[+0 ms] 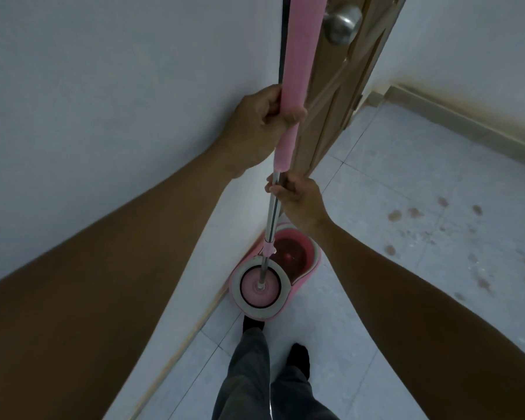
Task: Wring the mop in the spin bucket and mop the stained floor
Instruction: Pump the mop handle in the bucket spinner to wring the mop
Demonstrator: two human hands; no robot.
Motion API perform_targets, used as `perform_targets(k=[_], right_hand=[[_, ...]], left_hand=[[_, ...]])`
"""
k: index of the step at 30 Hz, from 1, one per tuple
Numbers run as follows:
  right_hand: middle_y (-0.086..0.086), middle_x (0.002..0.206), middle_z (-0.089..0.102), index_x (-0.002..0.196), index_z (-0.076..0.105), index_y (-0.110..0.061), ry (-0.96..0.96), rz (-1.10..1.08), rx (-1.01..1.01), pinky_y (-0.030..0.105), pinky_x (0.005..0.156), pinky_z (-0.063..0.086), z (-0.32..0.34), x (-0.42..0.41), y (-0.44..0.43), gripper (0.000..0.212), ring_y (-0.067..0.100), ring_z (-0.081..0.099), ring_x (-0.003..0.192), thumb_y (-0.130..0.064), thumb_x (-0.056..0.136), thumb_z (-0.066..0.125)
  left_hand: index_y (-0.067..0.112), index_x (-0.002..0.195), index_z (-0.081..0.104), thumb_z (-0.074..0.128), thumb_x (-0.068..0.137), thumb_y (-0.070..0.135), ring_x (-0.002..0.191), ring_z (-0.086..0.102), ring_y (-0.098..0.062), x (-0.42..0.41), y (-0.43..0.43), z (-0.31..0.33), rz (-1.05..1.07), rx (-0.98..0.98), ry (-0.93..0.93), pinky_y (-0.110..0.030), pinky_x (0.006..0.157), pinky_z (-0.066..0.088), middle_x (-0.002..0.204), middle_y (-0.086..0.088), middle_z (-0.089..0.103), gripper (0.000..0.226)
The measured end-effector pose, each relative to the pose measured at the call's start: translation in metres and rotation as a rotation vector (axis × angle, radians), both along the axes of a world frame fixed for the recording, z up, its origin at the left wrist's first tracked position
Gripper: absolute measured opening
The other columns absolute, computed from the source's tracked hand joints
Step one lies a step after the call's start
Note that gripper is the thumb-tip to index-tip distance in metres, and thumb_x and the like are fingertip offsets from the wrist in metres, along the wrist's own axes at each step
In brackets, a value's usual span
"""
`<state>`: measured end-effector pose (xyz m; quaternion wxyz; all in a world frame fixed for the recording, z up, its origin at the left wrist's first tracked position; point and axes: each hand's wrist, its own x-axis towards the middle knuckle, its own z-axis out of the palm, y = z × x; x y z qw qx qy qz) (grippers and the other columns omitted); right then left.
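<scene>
Both hands clench mop upright, left hand above right hand.

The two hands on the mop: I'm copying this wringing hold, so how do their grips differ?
The left hand sits higher, wrapped around the pink foam sleeve; the right hand sits lower, closed on the bare metal pole. The left hand comes in from the wall side, the right hand from the open floor side. Both are closed on the same mop handle above the spin bucket.
</scene>
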<state>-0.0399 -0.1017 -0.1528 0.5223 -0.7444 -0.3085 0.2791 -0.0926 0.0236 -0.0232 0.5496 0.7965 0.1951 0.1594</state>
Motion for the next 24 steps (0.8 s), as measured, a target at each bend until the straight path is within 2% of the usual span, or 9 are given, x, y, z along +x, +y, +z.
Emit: perform_targets(k=[2,6,10,12,18,20,22,24], right_hand=[[0.005,0.100,0.074,0.103,0.068,-0.003,-0.007,0.003,-0.030,0.027,0.087,0.058,-0.010,-0.004,0.000,0.015,0.017,0.071,0.095,-0.013,0.092,0.065],[0.003,0.097,0.075,0.100,0.069,-0.006,-0.014,0.011,-0.074,0.026,0.084,0.058,-0.037,-0.008,-0.005,0.012,0.012,0.071,0.092,-0.013,0.090,0.065],[-0.001,0.101,0.075,0.101,0.069,-0.007,0.008,0.038,-0.160,0.005,0.075,0.050,-0.065,-0.020,-0.007,0.013,-0.009,0.066,0.085,-0.015,0.091,0.066],[-0.004,0.101,0.073,0.103,0.070,-0.008,0.074,0.053,-0.232,0.002,0.072,0.046,-0.072,-0.024,-0.006,0.015,-0.012,0.062,0.083,-0.014,0.091,0.065],[0.001,0.092,0.068,0.111,0.068,-0.010,0.182,0.116,-0.448,0.008,0.055,0.041,-0.079,-0.025,-0.010,0.021,0.007,0.060,0.073,-0.019,0.094,0.061],[0.008,0.100,0.073,0.115,0.067,-0.013,0.187,0.104,-0.424,0.015,0.069,0.052,-0.079,-0.025,-0.014,0.023,0.018,0.067,0.086,-0.019,0.094,0.062],[0.014,0.110,0.072,0.119,0.065,-0.020,0.197,0.110,-0.376,0.035,0.089,0.055,-0.075,-0.021,-0.016,0.026,0.026,0.068,0.101,-0.024,0.093,0.063],[0.012,0.109,0.072,0.117,0.065,-0.025,0.165,0.115,-0.333,0.044,0.095,0.055,-0.064,-0.013,-0.018,0.027,0.025,0.068,0.102,-0.032,0.091,0.064]], left_hand=[[0.006,0.131,0.056,0.064,0.096,0.024,0.103,0.068,-0.018,-0.002,0.001,-0.011,0.005,0.005,0.034,-0.025,0.090,0.056,0.116,-0.006,0.068,0.040],[0.007,0.127,0.059,0.065,0.095,0.025,0.103,0.068,-0.018,-0.009,-0.005,-0.040,-0.001,-0.007,0.061,-0.031,0.094,0.057,0.113,-0.005,0.069,0.038],[0.011,0.127,0.059,0.065,0.095,0.028,0.099,0.067,-0.008,-0.021,-0.011,-0.073,0.036,-0.012,0.114,-0.009,0.082,0.051,0.112,0.002,0.069,0.037],[0.013,0.126,0.059,0.064,0.095,0.030,0.097,0.066,-0.009,-0.028,-0.012,-0.088,0.047,0.014,0.168,-0.004,0.079,0.047,0.111,0.003,0.068,0.035],[0.012,0.126,0.059,0.068,0.093,0.024,0.106,0.067,-0.020,-0.036,-0.016,-0.108,-0.038,-0.039,0.369,-0.030,0.098,0.050,0.117,-0.001,0.069,0.036],[0.011,0.126,0.059,0.069,0.092,0.023,0.105,0.067,-0.019,-0.035,-0.019,-0.107,-0.030,-0.052,0.361,-0.032,0.098,0.052,0.117,-0.001,0.070,0.038],[0.011,0.127,0.059,0.069,0.093,0.023,0.104,0.068,-0.017,-0.031,-0.019,-0.100,-0.025,-0.063,0.323,-0.028,0.095,0.053,0.116,-0.001,0.070,0.038],[0.011,0.126,0.059,0.068,0.093,0.024,0.101,0.069,-0.008,-0.024,-0.018,-0.084,-0.019,-0.076,0.281,-0.019,0.087,0.052,0.114,0.002,0.070,0.037]])
